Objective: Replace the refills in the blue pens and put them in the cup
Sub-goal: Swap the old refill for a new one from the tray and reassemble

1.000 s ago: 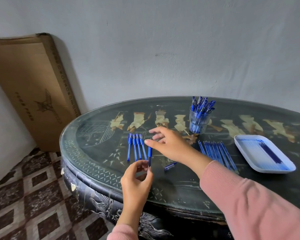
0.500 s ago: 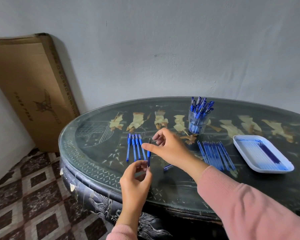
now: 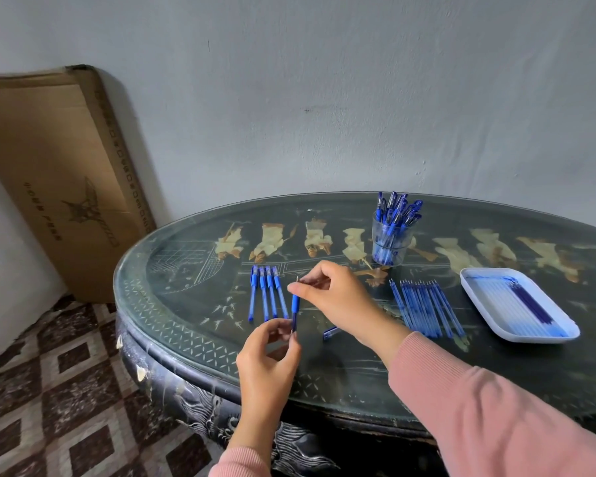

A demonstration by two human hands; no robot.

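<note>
Head view shows the left hand pinching the near end of a blue pen, and the right hand pinching its tip at 12 o'clock. From this pen the cup stands at 1 o'clock, the loose refills lie at 3 o'clock.

Soft, rather dim daylight comes from the left: the box throws a blurred shadow rightward on the wall. A pale sheen lies along the far rim of the table. Left hand, right hand and pen look crisp, unblurred. Wide-angle distortion bows the table edge
</note>
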